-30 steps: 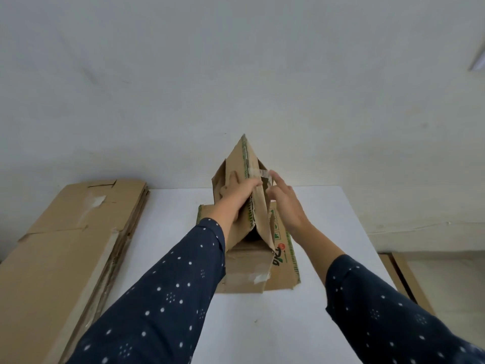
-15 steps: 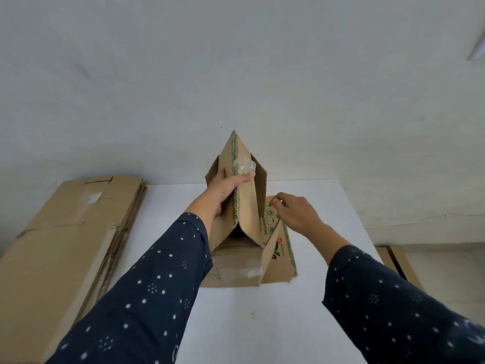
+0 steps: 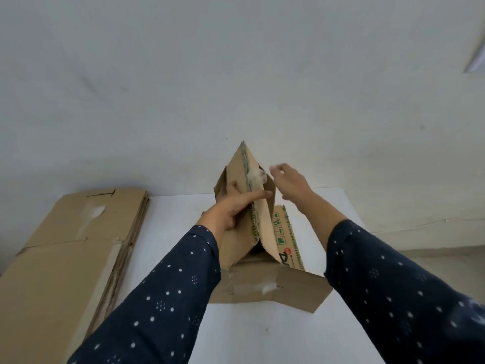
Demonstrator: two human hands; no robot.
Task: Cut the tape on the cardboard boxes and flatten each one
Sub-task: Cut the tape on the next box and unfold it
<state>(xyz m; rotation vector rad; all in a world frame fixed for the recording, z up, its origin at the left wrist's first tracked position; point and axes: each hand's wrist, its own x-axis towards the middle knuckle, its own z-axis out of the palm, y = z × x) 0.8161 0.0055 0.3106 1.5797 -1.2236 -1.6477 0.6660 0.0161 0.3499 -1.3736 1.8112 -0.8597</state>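
Head view. Looks down past two dark dotted sleeves (image 3: pixel 162 298) onto a white bench (image 3: pixel 262 334) set against a pale wall (image 3: pixel 236 74). Finds a stack of flattened cardboard (image 3: pixel 65 258) just beside the bench's left edge, long side running away toward the wall, with a torn pale patch on its top sheet. Catches a strip of floor past the right edge and a pale sliver high at the right, too small to make out. Loses the near left corner of the task's thing behind the left sleeve.

Places the cardboard box (image 3: pixel 265 227) at mid-bench, between the two forearms, half collapsed. Stands as a narrow tent of two panels leaning together into a ridge, peak pointing up and away toward the wall, long axis running from the near edge to the far one. Spreads flat at the near end as a plain flap (image 3: pixel 252 279) with a patch of clear tape, and flat on the right as a printed flap (image 3: pixel 286 232) with green marks. Carries a crumpled tape scrap (image 3: pixel 258 176) just under the peak.

Clamps the left grip (image 3: pixel 231 208) on the ridge, thumb across the near face, fingers behind the left panel. Holds the right grip (image 3: pixel 291 183) up just beside the tape scrap, fingers loosely spread, blurred, around nothing; cannot tell whether the fingertips touch the scrap.
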